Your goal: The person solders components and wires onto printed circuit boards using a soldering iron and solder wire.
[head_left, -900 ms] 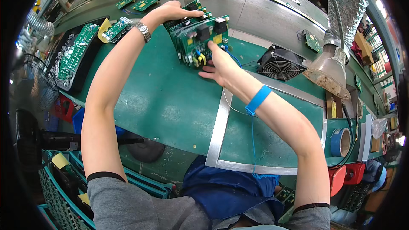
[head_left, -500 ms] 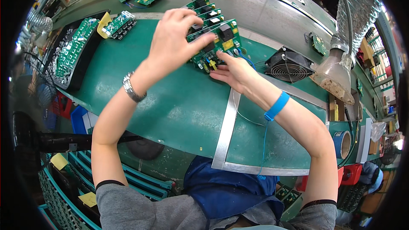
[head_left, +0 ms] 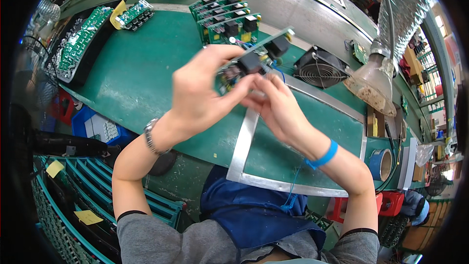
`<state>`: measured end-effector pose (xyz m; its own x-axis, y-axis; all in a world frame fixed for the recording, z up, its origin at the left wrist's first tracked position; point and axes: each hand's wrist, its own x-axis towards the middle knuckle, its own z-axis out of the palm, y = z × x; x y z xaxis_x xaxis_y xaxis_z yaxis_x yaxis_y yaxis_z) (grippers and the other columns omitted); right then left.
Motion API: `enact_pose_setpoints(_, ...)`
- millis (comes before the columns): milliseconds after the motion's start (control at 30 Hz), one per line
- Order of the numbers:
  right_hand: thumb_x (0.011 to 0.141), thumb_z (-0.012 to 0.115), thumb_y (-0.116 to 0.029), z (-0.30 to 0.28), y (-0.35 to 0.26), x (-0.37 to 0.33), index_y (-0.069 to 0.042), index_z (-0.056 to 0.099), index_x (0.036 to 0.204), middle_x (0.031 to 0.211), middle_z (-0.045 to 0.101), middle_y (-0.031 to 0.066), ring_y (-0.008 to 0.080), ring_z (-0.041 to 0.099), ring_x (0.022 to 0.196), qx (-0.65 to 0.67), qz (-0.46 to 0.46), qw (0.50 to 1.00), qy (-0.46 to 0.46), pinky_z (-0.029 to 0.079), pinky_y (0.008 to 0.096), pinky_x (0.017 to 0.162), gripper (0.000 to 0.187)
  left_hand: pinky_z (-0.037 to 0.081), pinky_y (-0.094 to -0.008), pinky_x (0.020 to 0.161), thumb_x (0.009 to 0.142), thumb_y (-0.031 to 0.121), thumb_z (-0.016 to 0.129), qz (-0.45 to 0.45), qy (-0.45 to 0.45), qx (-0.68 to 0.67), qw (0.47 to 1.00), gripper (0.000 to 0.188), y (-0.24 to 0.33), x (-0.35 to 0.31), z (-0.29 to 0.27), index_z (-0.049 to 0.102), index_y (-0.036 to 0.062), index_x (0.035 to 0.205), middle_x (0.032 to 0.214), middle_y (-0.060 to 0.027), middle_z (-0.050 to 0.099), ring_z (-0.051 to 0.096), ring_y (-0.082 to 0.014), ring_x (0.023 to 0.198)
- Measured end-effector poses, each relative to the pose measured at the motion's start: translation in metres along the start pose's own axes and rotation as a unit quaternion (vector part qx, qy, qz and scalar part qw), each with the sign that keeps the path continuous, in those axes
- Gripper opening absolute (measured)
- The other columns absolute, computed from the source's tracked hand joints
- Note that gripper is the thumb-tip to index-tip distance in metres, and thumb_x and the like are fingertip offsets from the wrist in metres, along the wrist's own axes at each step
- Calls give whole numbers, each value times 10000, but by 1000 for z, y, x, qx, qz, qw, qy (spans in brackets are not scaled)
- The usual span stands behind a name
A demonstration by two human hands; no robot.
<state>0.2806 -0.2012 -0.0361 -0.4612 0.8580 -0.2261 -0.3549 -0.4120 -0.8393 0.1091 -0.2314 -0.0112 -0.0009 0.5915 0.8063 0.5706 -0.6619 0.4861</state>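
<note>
A green circuit board (head_left: 266, 51) with black blocky parts is held up and tilted in front of me. Round its left end curls my left hand (head_left: 202, 90), fingers behind and thumb in front. My right hand (head_left: 276, 102) is closed at the near edge of the same board, its fingertips beside the left thumb and partly blurred. Just beyond, several similar boards (head_left: 229, 19) stand upright in a row on the green bench mat (head_left: 161, 63).
A black tray of boards (head_left: 80, 51) lies at the left, with a smaller board (head_left: 137, 15) beside it. Right of my hands stand a black fan (head_left: 321, 68) and a fume hood (head_left: 371, 85) on a foil duct. A metal strip (head_left: 243, 144) crosses the mat.
The front board has come away from the row, nearer to me, and is now tilted. My left hand has closed on it. The view has shifted slightly.
</note>
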Motion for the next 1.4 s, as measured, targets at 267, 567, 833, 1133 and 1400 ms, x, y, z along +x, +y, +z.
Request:
enact_pose_setpoints(267,1008,501,-276,-49,-10,-165,10,417,1283,1045,613,185,232,677,809,-89,107,990,-32,562,303,648,405,494,-233,763,833,145,734,-342,-133,-311,877,336,51,-39,21,591,-26,1085,956,-64,656,595,-83,872)
enact_pose_setpoints(567,925,601,-66,-124,-49,-332,58,638,1073,818,702,111,148,696,674,-301,-15,953,-35,555,245,632,197,494,-338,814,809,260,721,-336,-434,-238,801,428,45,-57,187,625,10,1143,984,-118,660,617,-229,889)
enact_pose_setpoints(833,1011,485,-190,-287,-87,-311,102,447,1307,981,659,170,190,677,796,185,-227,931,217,593,230,684,418,388,-404,1035,787,257,759,4,-464,-69,883,502,90,-36,177,604,73,1228,1265,-136,538,486,-311,1203)
enact_pose_setpoints(1133,927,590,-91,-421,-146,-241,185,234,1342,1226,525,326,331,636,1007,452,-321,806,207,585,337,877,612,368,-478,1077,819,132,580,291,-489,-75,819,340,135,-98,173,626,98,1154,1270,-86,567,468,-285,1268)
enact_pose_setpoints(1400,902,686,-130,-468,-140,-223,17,556,972,829,630,106,54,538,603,133,-351,841,389,345,142,399,208,422,-460,1041,706,120,732,165,-422,-47,890,560,115,-70,128,585,71,1244,1295,-103,556,516,-299,1230)
